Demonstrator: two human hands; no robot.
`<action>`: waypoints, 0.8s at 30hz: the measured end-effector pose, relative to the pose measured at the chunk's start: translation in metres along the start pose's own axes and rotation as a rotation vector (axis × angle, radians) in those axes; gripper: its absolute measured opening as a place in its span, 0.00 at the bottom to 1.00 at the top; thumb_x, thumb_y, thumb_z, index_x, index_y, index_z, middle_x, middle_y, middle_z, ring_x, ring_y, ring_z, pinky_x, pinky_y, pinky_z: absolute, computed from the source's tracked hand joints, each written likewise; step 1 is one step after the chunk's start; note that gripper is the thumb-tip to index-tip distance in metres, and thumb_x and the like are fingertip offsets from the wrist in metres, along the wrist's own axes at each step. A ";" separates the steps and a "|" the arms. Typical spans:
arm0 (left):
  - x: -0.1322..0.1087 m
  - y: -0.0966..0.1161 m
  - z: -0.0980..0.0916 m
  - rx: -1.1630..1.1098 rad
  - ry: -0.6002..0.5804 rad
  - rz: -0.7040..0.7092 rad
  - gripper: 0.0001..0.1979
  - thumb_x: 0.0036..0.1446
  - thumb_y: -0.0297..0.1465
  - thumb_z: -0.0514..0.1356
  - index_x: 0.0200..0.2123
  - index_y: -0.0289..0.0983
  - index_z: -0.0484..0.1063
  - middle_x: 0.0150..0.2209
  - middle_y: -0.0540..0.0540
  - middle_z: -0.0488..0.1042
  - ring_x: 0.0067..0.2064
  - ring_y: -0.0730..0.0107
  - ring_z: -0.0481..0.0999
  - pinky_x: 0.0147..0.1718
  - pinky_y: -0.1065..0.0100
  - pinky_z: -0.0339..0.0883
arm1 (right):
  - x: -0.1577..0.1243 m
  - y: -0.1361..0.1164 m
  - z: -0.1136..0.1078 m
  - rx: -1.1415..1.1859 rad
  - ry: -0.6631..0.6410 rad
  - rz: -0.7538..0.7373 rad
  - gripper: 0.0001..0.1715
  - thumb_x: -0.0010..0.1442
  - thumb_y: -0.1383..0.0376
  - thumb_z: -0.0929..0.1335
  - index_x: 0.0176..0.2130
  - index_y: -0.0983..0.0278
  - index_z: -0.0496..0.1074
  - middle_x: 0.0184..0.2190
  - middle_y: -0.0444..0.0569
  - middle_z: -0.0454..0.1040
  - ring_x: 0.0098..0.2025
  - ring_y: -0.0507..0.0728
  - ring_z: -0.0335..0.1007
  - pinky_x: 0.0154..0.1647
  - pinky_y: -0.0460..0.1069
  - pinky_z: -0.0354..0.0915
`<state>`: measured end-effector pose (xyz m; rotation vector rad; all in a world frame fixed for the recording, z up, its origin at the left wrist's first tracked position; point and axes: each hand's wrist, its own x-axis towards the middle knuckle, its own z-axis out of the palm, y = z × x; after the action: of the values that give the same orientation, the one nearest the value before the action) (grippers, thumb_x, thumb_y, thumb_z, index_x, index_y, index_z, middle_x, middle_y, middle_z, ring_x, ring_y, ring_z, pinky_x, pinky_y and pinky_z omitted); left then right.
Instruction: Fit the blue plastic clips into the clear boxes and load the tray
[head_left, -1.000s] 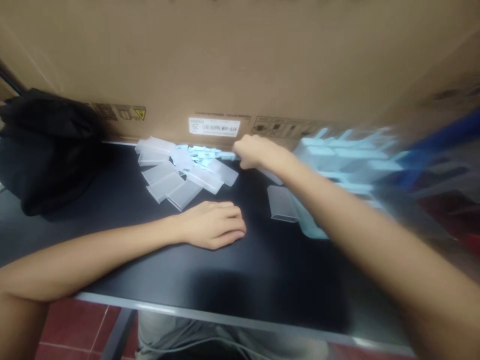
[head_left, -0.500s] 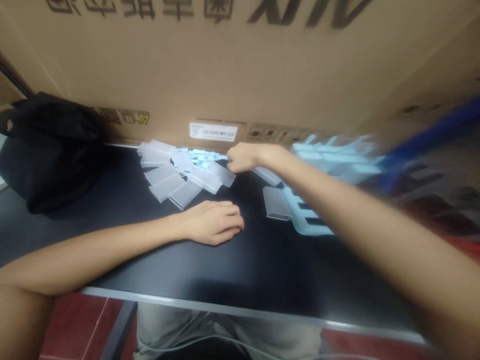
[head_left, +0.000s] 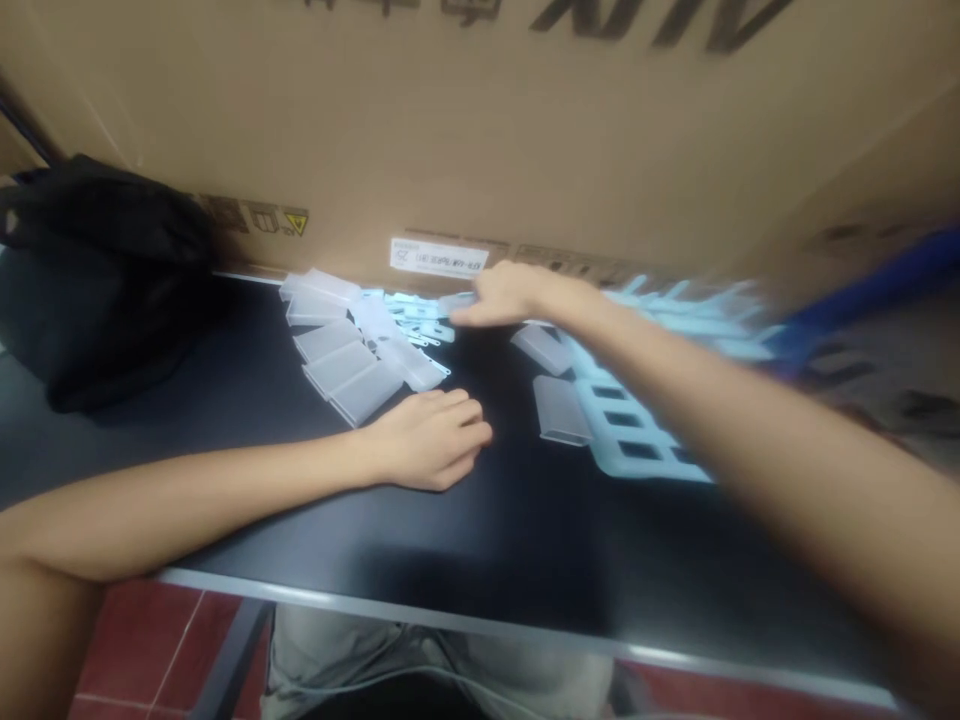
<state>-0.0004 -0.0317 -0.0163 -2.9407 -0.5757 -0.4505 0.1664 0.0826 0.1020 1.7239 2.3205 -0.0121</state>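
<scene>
My left hand [head_left: 430, 437] rests palm down on the black table [head_left: 480, 540] with its fingers loosely curled and nothing in it, just in front of a pile of clear plastic cases [head_left: 346, 355]. My right hand [head_left: 501, 295] reaches to the back of the table, closed on one clear case [head_left: 455, 300] lifted above small pale blue flat parts [head_left: 416, 318]. Two more clear cases [head_left: 559, 409] lie under my right forearm, next to a pale blue moulded tray [head_left: 637, 420] with rectangular slots.
A big brown cardboard box [head_left: 480, 130] with a white label [head_left: 438, 258] stands along the table's back edge. A black bag [head_left: 97, 270] sits at the left. Something blue [head_left: 862, 290], blurred, is at the right. Red floor tiles show below the table's front edge.
My right hand has picked a clear case off the right end of the pile and raised it slightly. The left hand has stayed put. The camera has shifted a little.
</scene>
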 end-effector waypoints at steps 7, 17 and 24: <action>0.000 0.006 -0.002 0.076 0.028 -0.065 0.11 0.71 0.34 0.53 0.44 0.35 0.74 0.44 0.39 0.76 0.45 0.56 0.73 0.43 0.58 0.68 | 0.011 0.014 -0.007 -0.069 0.040 0.089 0.40 0.62 0.40 0.68 0.58 0.65 0.79 0.56 0.66 0.79 0.55 0.75 0.76 0.54 0.63 0.71; 0.001 0.006 -0.003 0.059 -0.010 -0.051 0.11 0.69 0.33 0.54 0.44 0.35 0.74 0.44 0.39 0.76 0.44 0.57 0.73 0.41 0.59 0.67 | 0.045 0.025 -0.017 -0.004 -0.003 -0.213 0.36 0.56 0.42 0.77 0.53 0.64 0.80 0.46 0.57 0.81 0.52 0.69 0.75 0.49 0.58 0.69; 0.001 0.005 -0.002 0.054 -0.013 -0.049 0.11 0.70 0.33 0.54 0.45 0.35 0.74 0.45 0.38 0.75 0.44 0.57 0.73 0.41 0.58 0.67 | 0.034 0.013 -0.016 0.010 -0.002 -0.251 0.34 0.59 0.45 0.77 0.49 0.70 0.78 0.45 0.60 0.80 0.47 0.64 0.75 0.46 0.54 0.66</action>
<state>0.0023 -0.0366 -0.0141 -2.8854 -0.6525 -0.4146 0.1666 0.1211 0.1125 1.4252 2.5227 -0.0716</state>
